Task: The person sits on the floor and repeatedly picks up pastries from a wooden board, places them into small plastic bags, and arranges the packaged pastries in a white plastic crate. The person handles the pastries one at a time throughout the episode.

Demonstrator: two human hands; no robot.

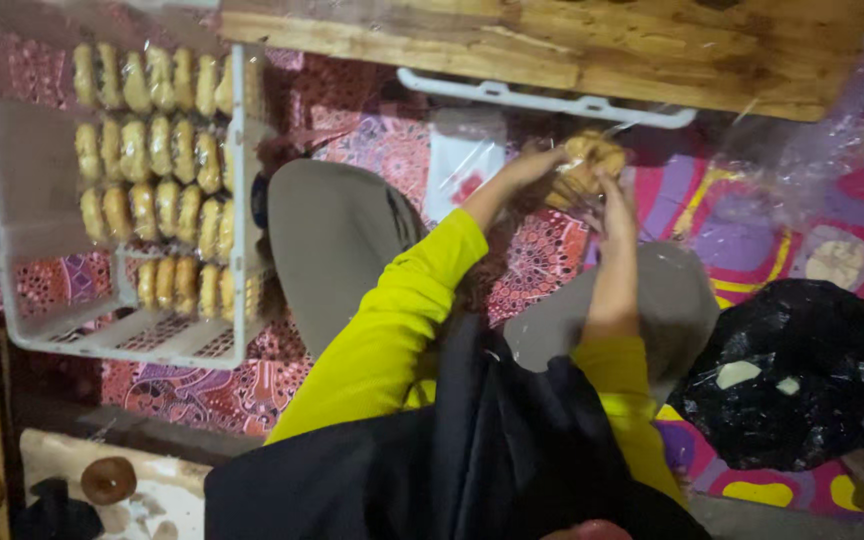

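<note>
Two hands meet over one small bundle, and everything else lies wide around them. Largest is the white plastic crate point(12, 250) at the far left, holding four rows of pale wrapped pastries point(152, 150) standing on edge; a rough wooden board point(572, 45) runs across the top, with a white rail point(542, 100) along its near edge. A patterned pink and purple cloth point(372, 140) covers the floor, the person's grey-clad knees rest on it, and a crumpled black plastic bag point(802, 370) sits at the right, well apart from the hands. Between the knees and just below the rail, the golden-brown stack of pastries point(584, 165) is held inside a clear plastic wrapper, its long axis tilted from upper right to lower left. The left hand point(530, 168) comes at it from the left, fingers curled against that side; the right hand point(617, 205) comes up from below, fingers closed on the lower right edge. Both touch it, neither nearer; whether the fingers pinch wrapper or pastry is too blurred to tell.
</note>
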